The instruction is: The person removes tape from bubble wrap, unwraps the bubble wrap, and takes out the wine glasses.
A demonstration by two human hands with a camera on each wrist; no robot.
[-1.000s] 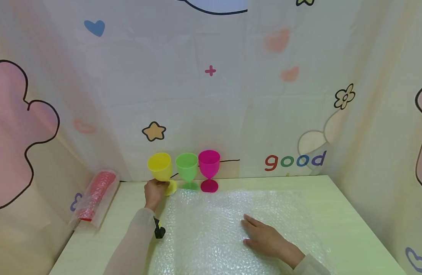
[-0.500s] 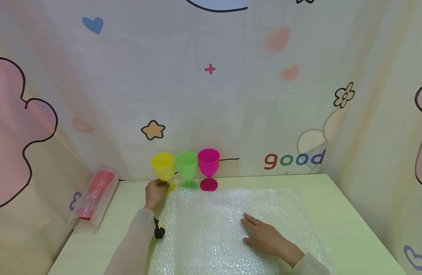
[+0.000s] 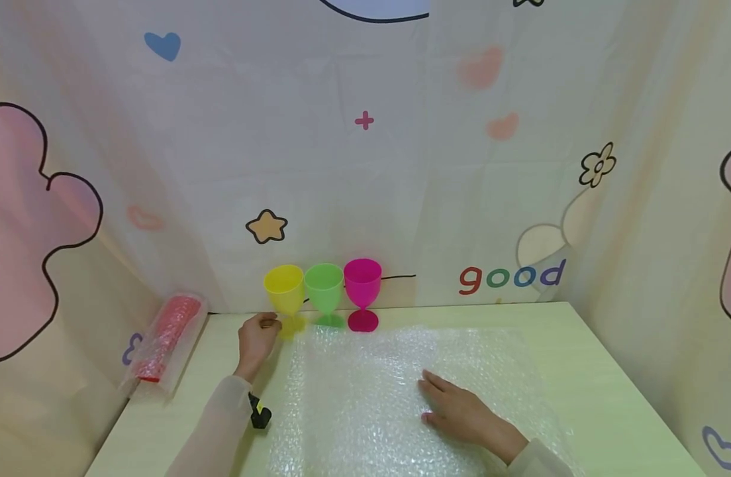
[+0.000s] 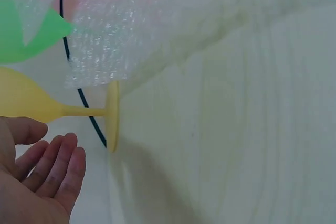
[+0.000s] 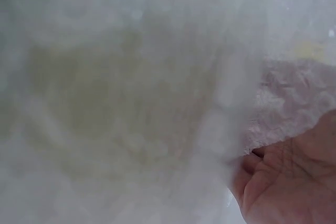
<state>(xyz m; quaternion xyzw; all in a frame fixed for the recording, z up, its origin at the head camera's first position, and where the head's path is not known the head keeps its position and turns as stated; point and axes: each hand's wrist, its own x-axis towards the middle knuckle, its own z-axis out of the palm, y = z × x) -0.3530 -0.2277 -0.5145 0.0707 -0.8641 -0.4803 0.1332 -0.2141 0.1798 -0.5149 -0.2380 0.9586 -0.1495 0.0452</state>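
At the back of the table stands a yellow plastic goblet (image 3: 285, 291), upright. A green goblet (image 3: 324, 285) and a magenta goblet (image 3: 362, 281) stand in a row to its right. My left hand (image 3: 259, 339) is beside the yellow goblet's stem; in the left wrist view its loosely bent fingers appear apart from the stem and foot. My right hand (image 3: 461, 412) rests flat on a clear sheet of bubble wrap (image 3: 365, 397) spread over the table. Bubble wrap blurs much of the right wrist view, where part of the right palm shows.
A red bundle (image 3: 170, 334) wrapped in bubble wrap lies at the table's left back corner. Behind the goblets hangs a printed cloth (image 3: 365, 185) with hearts, stars and letters. Bare pale tabletop (image 3: 604, 391) shows right of the sheet.
The yellow goblet has shifted slightly right, closer to the green one. My left hand has let go of it and drawn back left and a little down. The right hand stays put.
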